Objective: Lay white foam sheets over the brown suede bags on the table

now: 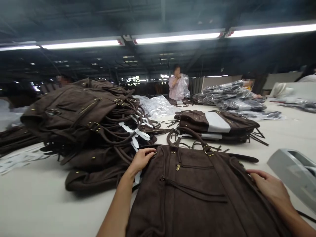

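- While both hands steadied a dark brown bag (192,204) at the near side of a white table (37,204), its body filled the lower middle of the head view; whether its base touched the tabletop could not be told.
- The left hand (142,159) grasped the bag's top corner between thumb and fingers; the right hand (269,187) held the opposite side, its fingers partly hidden.
- The likeliest mishap looked like a snag: loose cords (197,191) trailed across the front, and the bag's handles (197,135) stood near straps spilling from a tall heap of similar bags (66,115).
- That heap could have slumped if the left forearm brushed it, because the bags were soft and unevenly stacked.
- White toothed strips (142,134) around the heap's handles might have torn or slipped off if pulled.
- On the right, the elbow or bag might have knocked a grey device (283,164) or caught a black cable (307,216).
- Pale and smooth, the table stretched away, carrying a small stack of brown bags (237,126) with a white band (217,122), crumpled clear plastic (158,106) and a pile of plastic-wrapped goods (237,95) toward its far side.
- Beyond stood a co-worker (172,89) with a clear plastic cover (184,86), in a dim, large hall under bright tube lights (177,38).
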Demonstrator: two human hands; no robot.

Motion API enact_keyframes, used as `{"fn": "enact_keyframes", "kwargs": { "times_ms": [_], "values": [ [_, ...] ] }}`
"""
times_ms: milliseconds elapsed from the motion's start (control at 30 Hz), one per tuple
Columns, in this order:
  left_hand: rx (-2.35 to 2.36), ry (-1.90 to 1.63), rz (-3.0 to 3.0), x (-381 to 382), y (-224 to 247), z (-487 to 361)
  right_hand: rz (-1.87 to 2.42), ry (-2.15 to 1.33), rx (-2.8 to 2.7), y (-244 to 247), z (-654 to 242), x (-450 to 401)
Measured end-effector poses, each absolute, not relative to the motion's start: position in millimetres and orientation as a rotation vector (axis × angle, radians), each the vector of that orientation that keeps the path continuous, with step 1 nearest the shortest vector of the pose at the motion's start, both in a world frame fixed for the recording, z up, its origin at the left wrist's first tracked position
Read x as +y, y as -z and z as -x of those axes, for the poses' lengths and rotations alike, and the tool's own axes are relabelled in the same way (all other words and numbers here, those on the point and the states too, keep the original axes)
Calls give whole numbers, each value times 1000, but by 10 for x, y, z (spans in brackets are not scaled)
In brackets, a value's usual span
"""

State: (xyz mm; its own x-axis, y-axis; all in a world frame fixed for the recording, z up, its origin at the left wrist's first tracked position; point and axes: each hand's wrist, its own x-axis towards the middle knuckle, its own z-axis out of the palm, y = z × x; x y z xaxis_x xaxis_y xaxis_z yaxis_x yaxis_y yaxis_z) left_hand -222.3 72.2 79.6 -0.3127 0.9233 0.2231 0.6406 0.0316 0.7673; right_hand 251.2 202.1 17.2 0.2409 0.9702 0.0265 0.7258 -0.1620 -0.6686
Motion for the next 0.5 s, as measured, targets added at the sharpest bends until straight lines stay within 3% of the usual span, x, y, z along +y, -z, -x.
{"fn": "enact_keyframes", "kwargs": {
  "times_ms": [500],
  "values": [
    [1984,-1128,-1741,721,-743,2190,2027,-591,-1515,-211,-2513,2055]
  ]
}}
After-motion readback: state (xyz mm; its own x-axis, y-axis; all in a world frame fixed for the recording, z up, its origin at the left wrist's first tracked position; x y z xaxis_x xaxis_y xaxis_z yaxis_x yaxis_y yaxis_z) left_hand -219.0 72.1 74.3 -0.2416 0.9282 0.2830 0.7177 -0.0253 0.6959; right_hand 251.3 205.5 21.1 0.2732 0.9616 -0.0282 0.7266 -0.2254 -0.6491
